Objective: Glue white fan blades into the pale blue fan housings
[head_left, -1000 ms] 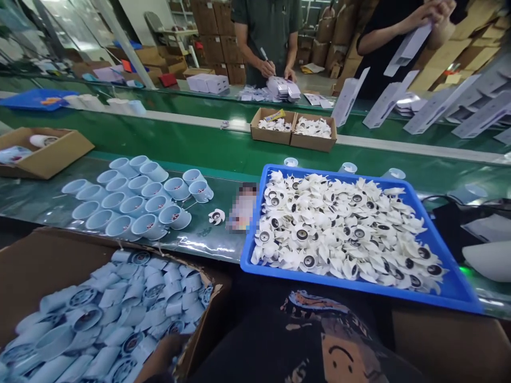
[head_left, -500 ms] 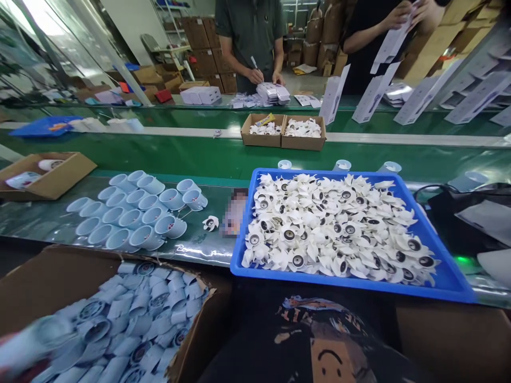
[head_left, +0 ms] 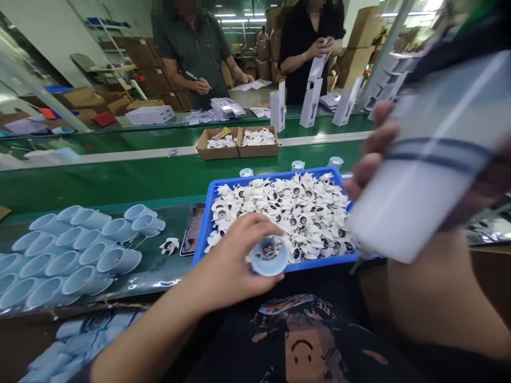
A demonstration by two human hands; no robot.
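My left hand point(head_left: 239, 255) is closed around a light-blue cup-shaped housing point(head_left: 270, 256), held over the front of a blue tray. The housing's open end faces me, and small dark and reddish parts show inside it. My right hand point(head_left: 375, 143) grips a thick whitish cylinder point(head_left: 431, 175) with two dark bands, raised close to the camera on the right. It is tilted and smeared by motion, so its exact kind cannot be made out. White fan impellers point(head_left: 255, 197) with dark hubs fill the blue tray point(head_left: 209, 213).
Several blue housings point(head_left: 85, 279) stand in rows at left, near a loose impeller point(head_left: 170, 246). More lie in a carton below point(head_left: 80, 340). Two small cardboard boxes point(head_left: 217, 153) sit beyond the tray. Across the bench, two people point(head_left: 195, 53) point(head_left: 311, 48) handle papers and white boxes.
My left hand has come from the carton at lower left to the tray with a blue housing. My right hand has entered view holding the whitish cylinder. The view has swung right.
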